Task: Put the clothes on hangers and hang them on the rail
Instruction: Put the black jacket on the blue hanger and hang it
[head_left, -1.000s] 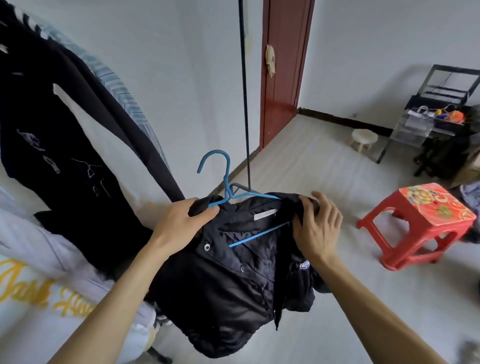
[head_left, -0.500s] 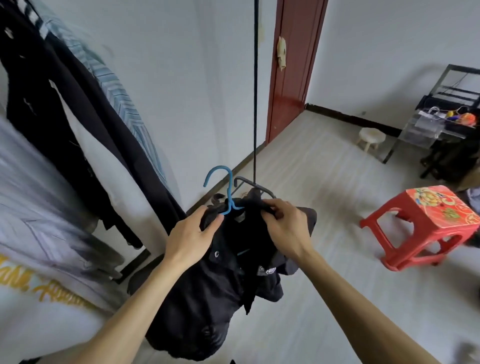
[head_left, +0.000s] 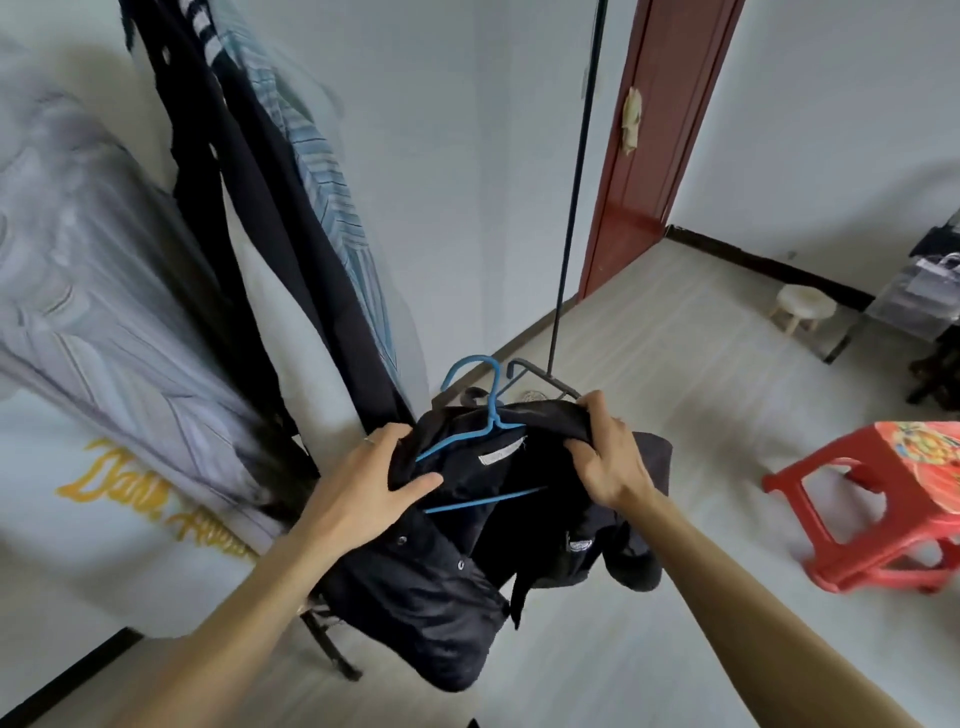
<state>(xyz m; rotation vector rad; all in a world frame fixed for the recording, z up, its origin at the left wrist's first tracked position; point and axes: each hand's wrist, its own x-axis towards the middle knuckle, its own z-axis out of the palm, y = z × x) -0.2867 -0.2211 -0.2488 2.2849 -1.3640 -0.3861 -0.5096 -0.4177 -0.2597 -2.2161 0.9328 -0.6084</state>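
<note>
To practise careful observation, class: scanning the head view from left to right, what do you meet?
Yellow-lettered garment → left hand → blue hanger's hook → right hand → red stool; both hands grip the black jacket.

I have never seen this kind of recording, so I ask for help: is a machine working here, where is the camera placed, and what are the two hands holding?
No machine works here: a person uses two bare hands. The camera is worn on the person's head and looks forward and down. The left hand and the right hand each have a grip on the collar of a black jacket, one at each side. A blue hanger is inside the jacket; its hook sticks out at the top. There is no table: on the floor stand a red stool and a small white stool. At the left, other clothes hang already.
</note>
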